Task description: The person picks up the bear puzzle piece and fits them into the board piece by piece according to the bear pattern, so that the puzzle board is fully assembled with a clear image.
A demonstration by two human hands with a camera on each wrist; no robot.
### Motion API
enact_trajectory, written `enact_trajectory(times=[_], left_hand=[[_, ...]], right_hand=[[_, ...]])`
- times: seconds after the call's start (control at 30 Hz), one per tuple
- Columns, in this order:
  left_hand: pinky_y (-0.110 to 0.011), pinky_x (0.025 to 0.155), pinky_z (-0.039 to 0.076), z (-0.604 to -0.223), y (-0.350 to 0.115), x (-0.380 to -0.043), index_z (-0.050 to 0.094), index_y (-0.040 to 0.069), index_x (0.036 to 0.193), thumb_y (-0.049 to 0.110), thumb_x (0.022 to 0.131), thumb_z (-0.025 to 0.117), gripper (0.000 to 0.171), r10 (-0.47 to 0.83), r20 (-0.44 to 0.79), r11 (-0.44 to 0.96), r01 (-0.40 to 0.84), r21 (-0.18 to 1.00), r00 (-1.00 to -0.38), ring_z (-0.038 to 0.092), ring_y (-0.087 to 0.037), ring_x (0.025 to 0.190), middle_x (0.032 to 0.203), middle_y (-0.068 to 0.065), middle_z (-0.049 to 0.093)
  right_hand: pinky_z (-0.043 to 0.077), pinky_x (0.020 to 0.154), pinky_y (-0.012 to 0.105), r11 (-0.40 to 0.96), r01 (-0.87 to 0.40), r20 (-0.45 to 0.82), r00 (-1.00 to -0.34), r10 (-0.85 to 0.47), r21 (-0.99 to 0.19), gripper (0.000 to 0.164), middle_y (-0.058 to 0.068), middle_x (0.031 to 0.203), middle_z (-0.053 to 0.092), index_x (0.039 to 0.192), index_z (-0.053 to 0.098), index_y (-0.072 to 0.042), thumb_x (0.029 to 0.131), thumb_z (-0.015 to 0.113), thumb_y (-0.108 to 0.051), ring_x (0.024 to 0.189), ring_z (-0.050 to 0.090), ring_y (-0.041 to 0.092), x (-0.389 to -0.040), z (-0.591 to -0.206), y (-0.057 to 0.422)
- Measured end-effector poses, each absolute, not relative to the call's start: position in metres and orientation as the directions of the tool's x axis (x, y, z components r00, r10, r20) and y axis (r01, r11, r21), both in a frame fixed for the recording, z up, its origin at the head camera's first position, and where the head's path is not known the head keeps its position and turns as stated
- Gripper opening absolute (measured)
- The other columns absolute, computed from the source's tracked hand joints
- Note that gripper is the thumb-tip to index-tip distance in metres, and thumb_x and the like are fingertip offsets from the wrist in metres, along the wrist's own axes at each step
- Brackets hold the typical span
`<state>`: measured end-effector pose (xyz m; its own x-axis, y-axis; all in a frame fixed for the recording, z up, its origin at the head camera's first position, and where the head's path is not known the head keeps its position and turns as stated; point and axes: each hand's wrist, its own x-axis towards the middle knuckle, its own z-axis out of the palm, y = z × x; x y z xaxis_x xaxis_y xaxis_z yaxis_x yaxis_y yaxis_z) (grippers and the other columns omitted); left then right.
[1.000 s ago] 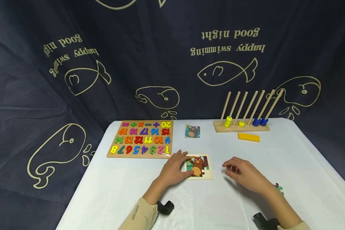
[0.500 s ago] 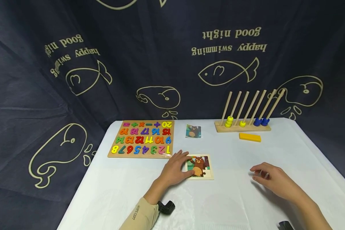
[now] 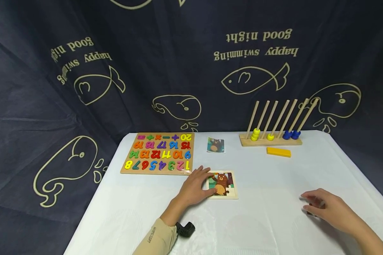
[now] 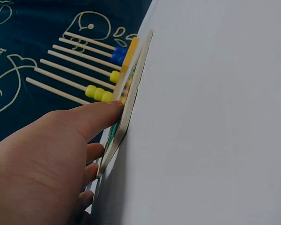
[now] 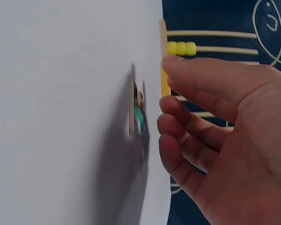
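Note:
A bear jigsaw puzzle (image 3: 221, 184) lies flat in a pale wooden tray (image 3: 232, 193) near the middle of the white table. My left hand (image 3: 194, 186) rests on the tray's left side, its thumb and index finger touching the puzzle. In the left wrist view the thumb (image 4: 100, 115) lies over the near edge, and the other fingers are partly hidden. Over the table's right side, my right hand (image 3: 333, 210) hovers with loosely bent fingers and nothing between them. A loose puzzle piece (image 5: 138, 112) lies just beyond those fingertips, mostly hidden in the head view.
A wooden number board (image 3: 159, 154) lies at the back left. Behind the puzzle is a small bear picture card (image 3: 216, 145). At the back right stand a bead-and-peg rack (image 3: 271, 141) and a yellow block (image 3: 278, 152). A dark patterned cloth (image 3: 166, 53) hangs behind the table.
My right hand has moved right and toward me, away from the puzzle, to above the loose piece. The left hand stays on the tray.

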<state>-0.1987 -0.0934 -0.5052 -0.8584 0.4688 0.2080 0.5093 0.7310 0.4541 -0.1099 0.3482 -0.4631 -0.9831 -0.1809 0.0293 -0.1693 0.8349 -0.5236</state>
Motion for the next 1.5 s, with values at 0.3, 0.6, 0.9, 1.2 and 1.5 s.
enact_trajectory(times=[0.3,0.6,0.9,1.2,1.5], left_hand=[[-0.042,0.115,0.02,-0.505,-0.093,-0.199,0.057,0.017,0.134,0.055,0.085,0.063,0.063,0.462,0.203,0.739,0.501,0.451,-0.864,0.025,-0.024,0.141,0.148,0.0,0.042],[-0.041,0.115,0.018,-0.502,-0.092,-0.197,0.057,0.016,0.134,0.053,0.085,0.065,0.061,0.464,0.195,0.738,0.498,0.454,-0.864,0.025,-0.024,0.141,0.148,0.0,0.041],[-0.041,0.115,0.018,-0.503,-0.092,-0.199,0.057,0.016,0.134,0.054,0.086,0.064,0.062,0.469,0.205,0.732,0.508,0.454,-0.859,0.025,-0.025,0.141,0.148,-0.001,0.042],[-0.041,0.115,0.019,-0.503,-0.092,-0.198,0.057,0.016,0.134,0.053,0.085,0.065,0.062,0.467,0.202,0.731,0.504,0.46,-0.861,0.025,-0.025,0.141,0.148,-0.002,0.041],[-0.042,0.115,0.018,-0.503,-0.093,-0.198,0.057,0.017,0.134,0.053,0.085,0.064,0.061,0.464,0.194,0.735,0.498,0.461,-0.864,0.024,-0.024,0.142,0.148,0.001,0.041]], right_hand=[[0.05,0.068,0.024,0.864,-0.08,-0.134,-0.977,-0.168,-0.497,0.055,0.004,0.108,0.06,0.115,0.064,-0.006,0.071,0.083,-0.032,0.086,0.053,0.002,-0.103,-0.469,0.372],[0.05,0.063,0.021,0.857,-0.071,-0.102,-0.985,-0.142,-0.511,0.044,0.002,0.103,0.063,0.111,0.065,-0.006,0.074,0.082,-0.022,0.078,0.053,0.001,-0.102,-0.474,0.371],[0.05,0.065,0.021,0.869,-0.074,-0.105,-0.984,-0.143,-0.489,0.043,0.004,0.108,0.063,0.113,0.066,-0.008,0.076,0.08,-0.025,0.085,0.055,0.004,-0.107,-0.47,0.363],[0.046,0.06,0.021,0.85,-0.135,-0.07,-0.978,-0.197,-0.51,0.046,-0.003,0.097,0.061,0.117,0.065,-0.004,0.077,0.08,-0.023,0.075,0.048,0.006,-0.116,-0.469,0.343],[0.049,0.066,0.022,0.809,-0.209,-0.052,-0.958,-0.283,-0.55,0.043,-0.005,0.095,0.059,0.116,0.067,-0.008,0.078,0.08,-0.022,0.078,0.051,0.007,-0.13,-0.47,0.31]])
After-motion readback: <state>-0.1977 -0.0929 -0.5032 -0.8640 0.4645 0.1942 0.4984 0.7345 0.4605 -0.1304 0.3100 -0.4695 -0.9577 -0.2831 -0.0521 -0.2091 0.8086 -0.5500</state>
